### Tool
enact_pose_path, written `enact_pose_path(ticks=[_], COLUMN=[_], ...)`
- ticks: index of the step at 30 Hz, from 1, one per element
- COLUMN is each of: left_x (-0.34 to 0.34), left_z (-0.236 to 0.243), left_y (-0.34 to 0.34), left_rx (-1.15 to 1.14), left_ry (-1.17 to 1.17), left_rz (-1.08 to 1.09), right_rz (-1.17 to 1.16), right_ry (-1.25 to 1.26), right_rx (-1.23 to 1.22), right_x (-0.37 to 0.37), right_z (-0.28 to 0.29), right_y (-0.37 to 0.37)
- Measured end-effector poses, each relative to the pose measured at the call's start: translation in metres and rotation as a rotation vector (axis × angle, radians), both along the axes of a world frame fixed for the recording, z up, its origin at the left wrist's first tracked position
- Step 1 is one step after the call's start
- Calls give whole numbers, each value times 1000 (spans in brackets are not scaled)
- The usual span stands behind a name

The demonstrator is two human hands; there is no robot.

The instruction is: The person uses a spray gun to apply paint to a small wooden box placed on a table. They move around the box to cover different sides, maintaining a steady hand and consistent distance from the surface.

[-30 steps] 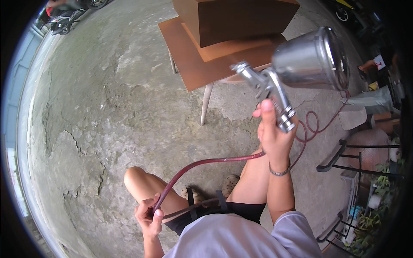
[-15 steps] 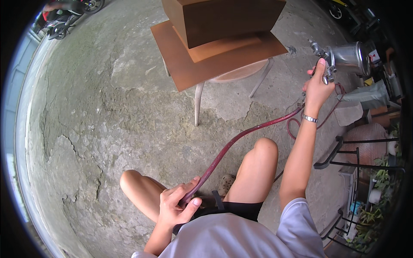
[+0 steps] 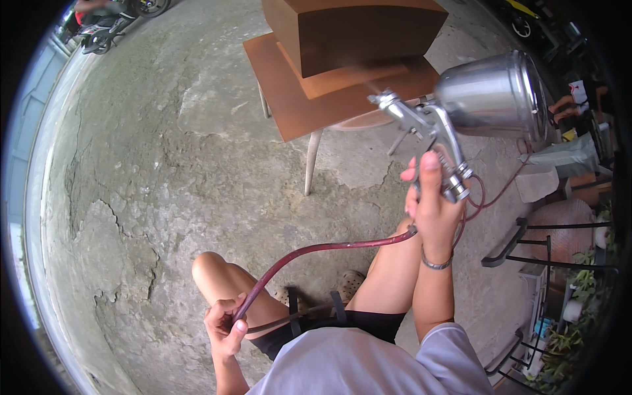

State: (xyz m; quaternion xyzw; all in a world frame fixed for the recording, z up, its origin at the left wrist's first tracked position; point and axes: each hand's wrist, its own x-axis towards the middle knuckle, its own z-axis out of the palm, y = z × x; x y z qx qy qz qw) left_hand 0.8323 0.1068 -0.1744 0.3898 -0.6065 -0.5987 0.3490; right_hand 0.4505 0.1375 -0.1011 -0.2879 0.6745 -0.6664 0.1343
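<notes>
Spray gun [image 3: 461, 99]: gripped in my right hand [image 3: 434, 205], faint mist [image 3: 370, 85] off its nozzle [image 3: 383, 99] toward the brown box [image 3: 365, 43]; best kept steady, passes even. Hose [image 3: 316, 248]: held in my left hand [image 3: 225, 326], slack advisable. Board [image 3: 283, 99]: beneath the box, corners overhanging the stool [image 3: 362, 123]. Floor [image 3: 164, 178]: wide room leftward. Black rack [image 3: 494, 261]: at right.

Leafy plants [image 3: 583, 287] stand beside a black metal frame [image 3: 513, 242].
</notes>
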Motion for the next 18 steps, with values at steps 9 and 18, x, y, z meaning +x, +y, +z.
enact_pose_path(ticks=[9,18], left_x=[16,-34], left_z=[-5,6], left_y=[-2,-6], left_rx=[27,-163], left_ry=[-25,-75], left_rz=[60,-161], right_rz=[434,-234], right_ry=[271,243], right_rx=[-55,26], right_x=[41,-61], right_z=[13,-13], right_y=[-4,-23])
